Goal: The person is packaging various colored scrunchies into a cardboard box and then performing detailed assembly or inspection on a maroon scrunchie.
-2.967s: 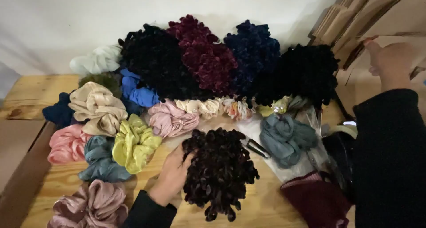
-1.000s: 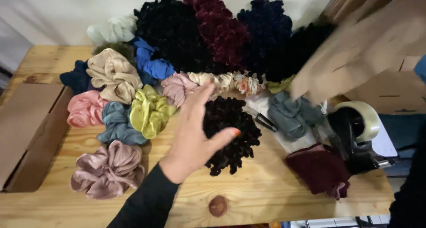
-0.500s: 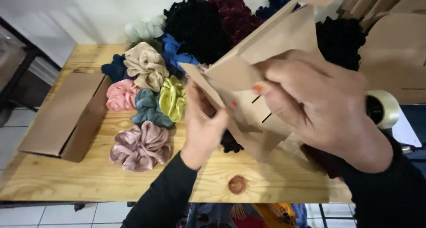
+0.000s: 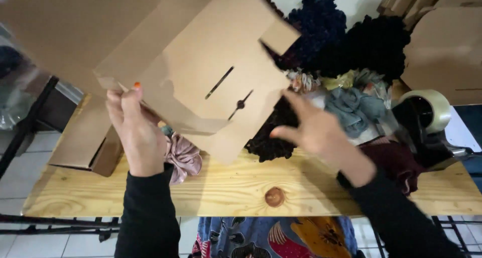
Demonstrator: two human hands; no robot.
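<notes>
The left hand pinches the flat box by its lower edge, up over the table. The right hand is spread, fingertips seemingly at the panel's edge. Best to keep both edges square while folding.

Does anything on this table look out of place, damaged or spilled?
Nothing looks spilled or damaged. The flat cardboard box is held tilted above the wooden table by the left hand, while the right hand is open beside it. The brown box at the left hangs partly over the table edge.
</notes>
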